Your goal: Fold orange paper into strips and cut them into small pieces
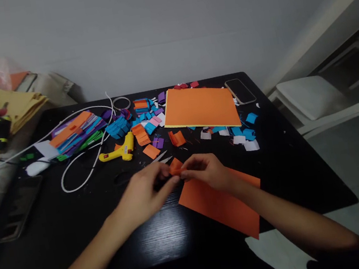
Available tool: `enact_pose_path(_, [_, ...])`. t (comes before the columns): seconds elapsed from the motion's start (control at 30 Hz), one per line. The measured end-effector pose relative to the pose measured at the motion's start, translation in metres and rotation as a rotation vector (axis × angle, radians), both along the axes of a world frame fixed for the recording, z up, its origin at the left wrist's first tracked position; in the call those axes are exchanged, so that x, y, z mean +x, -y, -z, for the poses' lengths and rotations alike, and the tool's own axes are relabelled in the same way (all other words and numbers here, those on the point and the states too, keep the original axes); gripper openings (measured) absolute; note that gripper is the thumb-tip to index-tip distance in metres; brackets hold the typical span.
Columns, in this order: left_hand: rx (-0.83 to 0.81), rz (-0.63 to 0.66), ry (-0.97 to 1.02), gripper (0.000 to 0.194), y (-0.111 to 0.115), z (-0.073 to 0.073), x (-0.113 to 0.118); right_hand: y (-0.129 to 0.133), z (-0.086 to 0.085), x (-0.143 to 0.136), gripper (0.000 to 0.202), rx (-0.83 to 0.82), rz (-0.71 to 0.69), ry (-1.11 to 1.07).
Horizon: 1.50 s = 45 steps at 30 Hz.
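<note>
Both forearms reach in; I see left hand [148, 193] and right hand [207, 173] pinching a small orange paper piece [175, 166] together above the black table [78, 221], over an orange sheet [220, 205].

Bare table [79, 230] left; scissors [162, 157], scraps [243, 136] ahead.

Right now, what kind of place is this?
Probably a craft table at home. On the black table lie piles of cut coloured paper pieces, a yellow glue gun and orange sheets. Both hands pinch a small folded orange paper.
</note>
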<state>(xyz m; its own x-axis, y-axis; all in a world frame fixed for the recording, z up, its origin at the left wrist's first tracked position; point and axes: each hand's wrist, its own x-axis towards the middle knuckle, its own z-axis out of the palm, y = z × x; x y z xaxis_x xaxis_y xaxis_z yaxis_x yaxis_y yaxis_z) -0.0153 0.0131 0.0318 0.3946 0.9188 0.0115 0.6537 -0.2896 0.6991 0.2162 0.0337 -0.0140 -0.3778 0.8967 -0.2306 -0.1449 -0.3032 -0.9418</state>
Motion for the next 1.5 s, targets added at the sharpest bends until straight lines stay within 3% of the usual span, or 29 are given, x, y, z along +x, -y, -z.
enact_pose_path(0.13, [-0.069, 0.067, 0.156, 0.029, -0.004, 0.016, 0.026, 0.004, -0.001, 0.005, 0.027, 0.053, -0.025, 0.042])
enact_pose_path(0.27, [-0.110, 0.066, 0.290, 0.027, -0.002, 0.033, 0.020, 0.005, -0.001, 0.010, 0.024, 0.055, -0.065, 0.073])
enact_pose_path(0.4, [-0.127, 0.048, 0.341, 0.026, 0.003, 0.041, 0.016, 0.006, 0.000, 0.010, 0.022, 0.045, -0.073, 0.086])
enact_pose_path(0.57, [-0.167, 0.046, 0.373, 0.021, 0.004, 0.043, 0.018, 0.007, -0.001, 0.009, 0.021, 0.031, -0.051, 0.101])
enact_pose_path(0.97, [0.020, 0.070, 0.321, 0.019, 0.006, 0.042, 0.021, 0.009, -0.003, 0.009, 0.026, 0.023, -0.031, 0.088])
enact_pose_path(1.07, [0.055, 0.052, 0.304, 0.011, 0.007, 0.043, 0.021, 0.008, -0.002, 0.009, 0.025, 0.002, -0.032, 0.083])
enact_pose_path(1.23, [0.176, 0.025, 0.275, 0.023, 0.008, 0.049, 0.019, 0.008, -0.002, 0.008, 0.025, -0.033, -0.005, 0.036])
enact_pose_path(1.5, [0.059, -0.018, 0.342, 0.016, 0.006, 0.050, 0.020, 0.009, 0.000, 0.007, 0.026, -0.028, -0.004, 0.017])
